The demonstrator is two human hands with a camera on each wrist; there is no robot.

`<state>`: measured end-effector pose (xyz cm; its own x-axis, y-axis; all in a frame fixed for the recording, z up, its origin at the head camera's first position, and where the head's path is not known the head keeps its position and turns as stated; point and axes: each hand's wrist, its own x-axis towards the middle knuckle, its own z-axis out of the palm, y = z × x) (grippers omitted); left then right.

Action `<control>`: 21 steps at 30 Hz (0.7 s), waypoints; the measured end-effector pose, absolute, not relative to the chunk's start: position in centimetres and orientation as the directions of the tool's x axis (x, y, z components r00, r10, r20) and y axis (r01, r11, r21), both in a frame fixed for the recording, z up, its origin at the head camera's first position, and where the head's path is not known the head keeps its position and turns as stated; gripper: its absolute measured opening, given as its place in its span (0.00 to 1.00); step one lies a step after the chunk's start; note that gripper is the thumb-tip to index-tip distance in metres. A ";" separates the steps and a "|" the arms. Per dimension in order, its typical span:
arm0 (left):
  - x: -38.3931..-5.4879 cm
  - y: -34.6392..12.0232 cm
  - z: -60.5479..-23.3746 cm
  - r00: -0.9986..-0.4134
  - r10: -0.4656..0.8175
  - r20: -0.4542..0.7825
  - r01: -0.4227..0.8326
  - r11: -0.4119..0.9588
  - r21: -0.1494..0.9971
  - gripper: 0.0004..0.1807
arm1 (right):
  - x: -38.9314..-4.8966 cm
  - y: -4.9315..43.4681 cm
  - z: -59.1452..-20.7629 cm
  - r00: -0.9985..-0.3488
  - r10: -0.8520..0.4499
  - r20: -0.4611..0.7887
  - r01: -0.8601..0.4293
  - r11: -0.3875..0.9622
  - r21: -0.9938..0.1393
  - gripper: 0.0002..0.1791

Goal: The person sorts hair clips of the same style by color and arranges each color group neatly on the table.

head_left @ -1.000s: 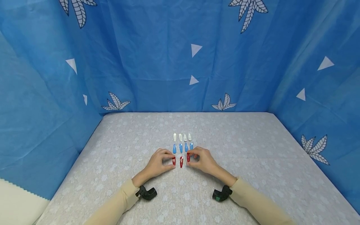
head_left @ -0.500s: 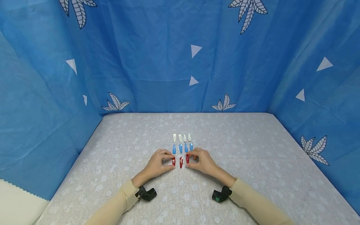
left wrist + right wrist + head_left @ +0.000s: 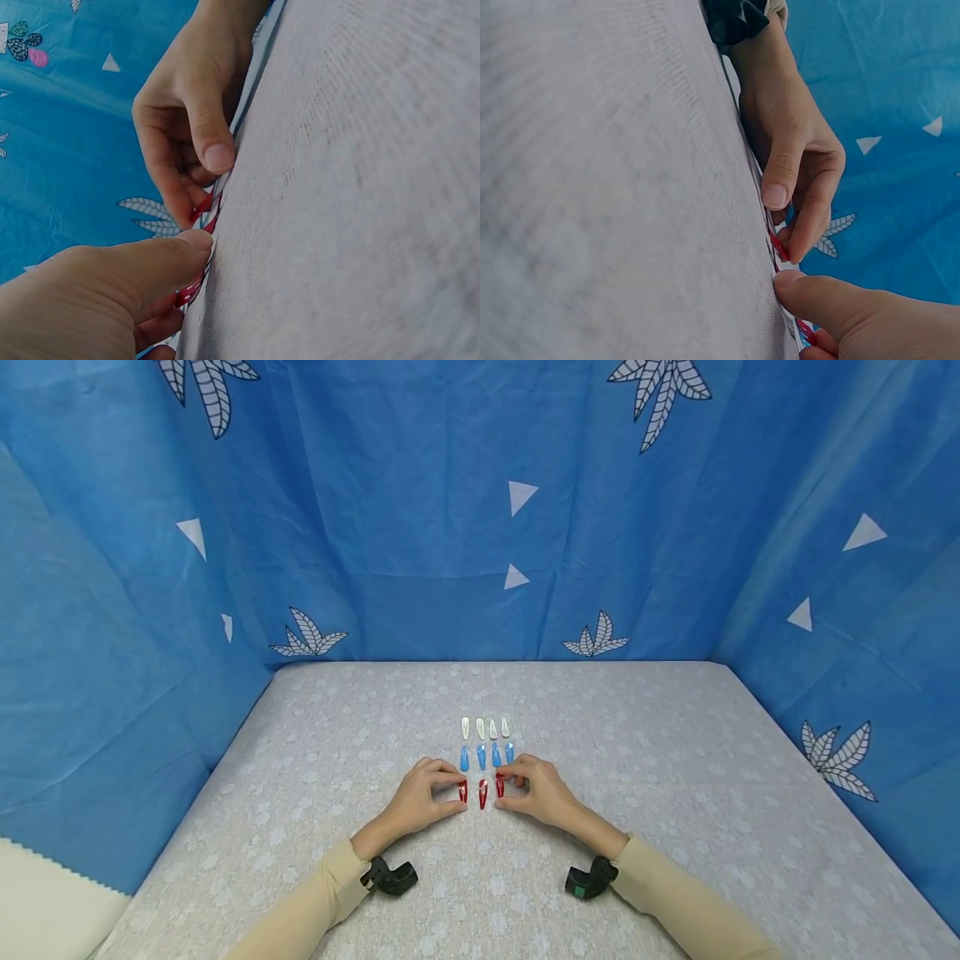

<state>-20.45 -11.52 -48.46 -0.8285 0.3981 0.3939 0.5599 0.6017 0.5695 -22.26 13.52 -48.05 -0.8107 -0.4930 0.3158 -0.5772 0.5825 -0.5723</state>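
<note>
In the head view, my left hand (image 3: 425,793) has thumb and index finger at the two ends of the leftmost red snap hair clip (image 3: 462,791). My right hand (image 3: 542,790) holds another red clip (image 3: 499,785) the same way, fingertip at the top and thumb at the bottom. Between them a third red clip (image 3: 483,793) lies on the cloth, apart from both hands. Low side-on wrist views show both hands near the cloth; red clips (image 3: 192,291) are partly hidden behind the fingers there. Whatever lies under my right palm is mostly covered.
Behind the red clips runs a row of several blue hair clips (image 3: 482,757), and farther back a row of several cream ones (image 3: 480,728). All lie on a pale patterned tablecloth (image 3: 637,735). Blue curtains (image 3: 420,527) enclose the back and sides.
My right hand has shifted slightly left with its red clip, bringing it nearer the middle red clip. The left hand has stayed in place.
</note>
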 end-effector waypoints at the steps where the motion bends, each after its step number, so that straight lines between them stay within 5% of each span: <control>1: -20.4 -11.5 -48.5 -0.829 0.398 0.394 0.560 0.602 0.569 0.21 | -22.3 13.5 -48.1 -0.812 -0.493 0.314 -0.575 0.582 -0.574 0.25; 21: -20.6 -11.6 -48.7 -0.827 0.402 0.393 0.562 0.604 0.565 0.21 | -22.2 13.6 -48.0 -0.807 -0.508 0.300 -0.579 0.586 -0.567 0.27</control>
